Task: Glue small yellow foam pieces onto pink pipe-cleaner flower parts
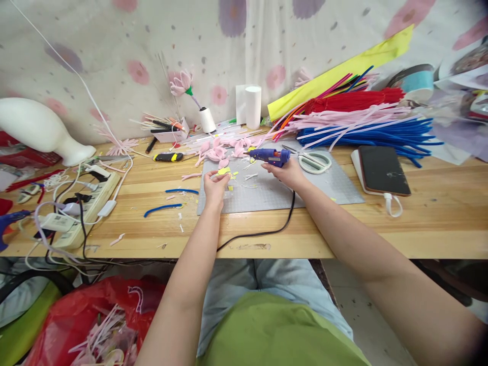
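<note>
My right hand (285,173) is wrapped round the handle of a blue hot glue gun (270,156), its nozzle pointing left over the grey cutting mat (267,201). A black cord (263,234) runs from the gun down to the table's front edge. At the mat's left side, the fingers of my left hand (215,187) are pinched at a small yellow piece (223,171). Small yellow scraps and short white strips (250,177) lie between the hands. Behind them sit pink fuzzy petal shapes (215,151). White-handled scissors (314,162) rest on the mat beyond my right hand.
Bundles of blue (366,134), pink and red pipe cleaners lie at the back right. A phone (385,170) rests right of the mat. A power strip (91,208) with tangled cables is at left. A yellow-black utility knife (168,157) and a pink flower (182,84) stand behind.
</note>
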A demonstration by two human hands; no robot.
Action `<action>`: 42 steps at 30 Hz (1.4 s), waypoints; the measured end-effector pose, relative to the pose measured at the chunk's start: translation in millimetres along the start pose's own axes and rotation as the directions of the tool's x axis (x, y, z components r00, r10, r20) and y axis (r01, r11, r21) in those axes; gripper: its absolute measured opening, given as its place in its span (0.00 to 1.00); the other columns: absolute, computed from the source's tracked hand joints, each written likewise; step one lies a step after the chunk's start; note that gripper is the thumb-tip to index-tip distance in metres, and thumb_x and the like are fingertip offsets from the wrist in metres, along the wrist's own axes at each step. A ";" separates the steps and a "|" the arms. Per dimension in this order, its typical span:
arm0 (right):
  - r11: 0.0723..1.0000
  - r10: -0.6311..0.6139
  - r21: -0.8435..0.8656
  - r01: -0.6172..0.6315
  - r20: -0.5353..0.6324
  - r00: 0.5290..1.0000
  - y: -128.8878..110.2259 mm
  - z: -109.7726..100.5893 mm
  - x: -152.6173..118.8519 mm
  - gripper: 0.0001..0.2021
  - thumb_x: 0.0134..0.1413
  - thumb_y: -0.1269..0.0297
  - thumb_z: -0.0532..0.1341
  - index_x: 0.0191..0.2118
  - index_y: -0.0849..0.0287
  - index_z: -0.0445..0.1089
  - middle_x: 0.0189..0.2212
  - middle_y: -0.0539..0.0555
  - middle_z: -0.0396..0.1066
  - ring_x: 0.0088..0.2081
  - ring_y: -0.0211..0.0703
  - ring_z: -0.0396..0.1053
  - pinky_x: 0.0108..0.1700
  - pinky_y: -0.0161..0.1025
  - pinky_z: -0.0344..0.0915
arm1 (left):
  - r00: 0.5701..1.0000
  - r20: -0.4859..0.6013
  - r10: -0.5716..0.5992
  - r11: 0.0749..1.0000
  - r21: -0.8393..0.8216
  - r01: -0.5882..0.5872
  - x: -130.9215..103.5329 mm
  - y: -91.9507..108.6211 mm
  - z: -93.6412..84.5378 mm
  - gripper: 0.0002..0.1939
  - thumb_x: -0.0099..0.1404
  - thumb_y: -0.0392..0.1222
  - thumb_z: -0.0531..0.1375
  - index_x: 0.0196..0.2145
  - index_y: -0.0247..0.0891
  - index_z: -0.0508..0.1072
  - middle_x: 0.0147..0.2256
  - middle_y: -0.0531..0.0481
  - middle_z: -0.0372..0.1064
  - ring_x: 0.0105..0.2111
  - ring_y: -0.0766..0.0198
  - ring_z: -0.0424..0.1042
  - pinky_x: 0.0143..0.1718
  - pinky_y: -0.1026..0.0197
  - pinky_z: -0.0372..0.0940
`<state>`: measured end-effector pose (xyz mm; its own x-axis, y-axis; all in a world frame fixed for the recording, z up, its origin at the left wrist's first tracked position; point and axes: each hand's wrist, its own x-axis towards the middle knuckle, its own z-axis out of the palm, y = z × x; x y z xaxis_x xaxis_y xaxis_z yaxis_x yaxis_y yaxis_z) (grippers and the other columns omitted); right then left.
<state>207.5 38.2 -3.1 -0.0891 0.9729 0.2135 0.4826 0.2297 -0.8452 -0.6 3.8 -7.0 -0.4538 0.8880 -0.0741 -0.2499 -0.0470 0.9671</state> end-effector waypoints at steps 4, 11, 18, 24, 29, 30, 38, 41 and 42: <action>0.989 0.092 0.118 -0.085 -0.052 0.994 -3.9 -1.9 -1.0 0.22 0.39 0.42 0.63 0.27 0.60 0.69 0.20 0.52 0.67 0.24 0.40 0.64 0.28 0.39 0.62 | 1.000 -0.013 -0.006 1.000 0.002 0.006 -0.7 1.1 0.4 0.23 0.45 0.29 0.65 0.35 0.40 0.58 0.24 0.57 0.69 0.28 0.68 0.72 0.38 0.63 0.64; 0.987 0.114 0.123 -0.105 -0.068 0.991 -5.6 -1.9 -1.1 0.20 0.39 0.44 0.63 0.24 0.60 0.67 0.19 0.52 0.66 0.24 0.40 0.64 0.28 0.39 0.62 | 1.000 -0.020 -0.012 1.000 -0.012 0.012 -1.3 2.2 0.9 0.24 0.45 0.28 0.65 0.36 0.40 0.57 0.25 0.56 0.70 0.29 0.69 0.72 0.39 0.62 0.63; 0.978 0.140 0.166 -0.124 -0.088 0.986 -5.0 -1.9 -0.5 0.18 0.39 0.48 0.64 0.21 0.60 0.65 0.16 0.50 0.63 0.22 0.37 0.61 0.26 0.37 0.59 | 1.000 -0.013 -0.007 1.000 0.012 0.007 -0.6 1.8 -0.5 0.24 0.45 0.30 0.65 0.36 0.40 0.57 0.26 0.57 0.70 0.29 0.69 0.72 0.39 0.63 0.63; 0.982 0.133 0.150 -0.116 -0.111 0.985 -2.0 -1.4 1.1 0.16 0.41 0.50 0.64 0.21 0.60 0.66 0.16 0.50 0.64 0.23 0.39 0.64 0.28 0.39 0.62 | 1.000 -0.009 -0.004 1.000 0.003 0.004 -0.2 1.8 0.2 0.25 0.44 0.29 0.65 0.36 0.39 0.57 0.24 0.59 0.68 0.27 0.71 0.70 0.38 0.64 0.62; 0.994 0.089 -0.037 -0.100 -0.226 0.970 11.9 -1.1 7.1 0.16 0.40 0.50 0.65 0.26 0.60 0.71 0.22 0.55 0.70 0.31 0.50 0.70 0.36 0.46 0.65 | 1.000 -0.016 0.014 1.000 -0.009 -0.014 1.4 0.5 0.1 0.24 0.45 0.29 0.65 0.36 0.39 0.58 0.24 0.59 0.67 0.26 0.72 0.69 0.37 0.65 0.61; 0.989 0.093 -0.086 -0.118 -0.252 0.963 15.2 -1.4 8.7 0.16 0.40 0.50 0.65 0.27 0.60 0.72 0.23 0.55 0.71 0.33 0.52 0.71 0.37 0.47 0.65 | 1.000 -0.018 0.016 1.000 -0.013 -0.016 1.8 0.3 -0.1 0.24 0.45 0.29 0.65 0.36 0.39 0.58 0.24 0.59 0.67 0.26 0.72 0.69 0.37 0.65 0.61; 0.956 0.161 -0.187 -0.227 -0.315 0.935 24.9 -7.5 15.1 0.19 0.43 0.49 0.63 0.34 0.63 0.74 0.29 0.61 0.74 0.37 0.56 0.72 0.41 0.49 0.65 | 0.997 -0.036 0.062 0.991 -0.113 -0.065 6.7 1.6 -2.4 0.24 0.46 0.30 0.64 0.39 0.40 0.58 0.26 0.57 0.69 0.27 0.71 0.71 0.40 0.64 0.63; 0.948 0.195 -0.187 -0.259 -0.306 0.932 22.3 -8.8 14.9 0.20 0.43 0.49 0.63 0.35 0.63 0.74 0.31 0.62 0.74 0.38 0.56 0.72 0.41 0.49 0.65 | 0.999 -0.024 0.047 0.986 -0.157 -0.050 8.5 2.6 -2.7 0.25 0.45 0.29 0.64 0.38 0.40 0.57 0.25 0.57 0.69 0.27 0.72 0.71 0.41 0.63 0.65; 0.945 0.205 -0.186 -0.269 -0.303 0.931 21.5 -9.0 15.0 0.20 0.44 0.49 0.63 0.35 0.63 0.74 0.31 0.62 0.74 0.38 0.56 0.72 0.41 0.49 0.65 | 0.999 -0.022 0.039 0.986 -0.164 -0.042 8.8 3.1 -2.6 0.25 0.45 0.29 0.64 0.38 0.40 0.57 0.25 0.57 0.69 0.27 0.72 0.71 0.40 0.62 0.65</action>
<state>224.4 57.4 -13.6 0.2799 0.9442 0.1736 0.6422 -0.0497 -0.7649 -7.6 10.2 -5.3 -0.4820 0.8752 -0.0414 -0.3675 -0.1591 0.9163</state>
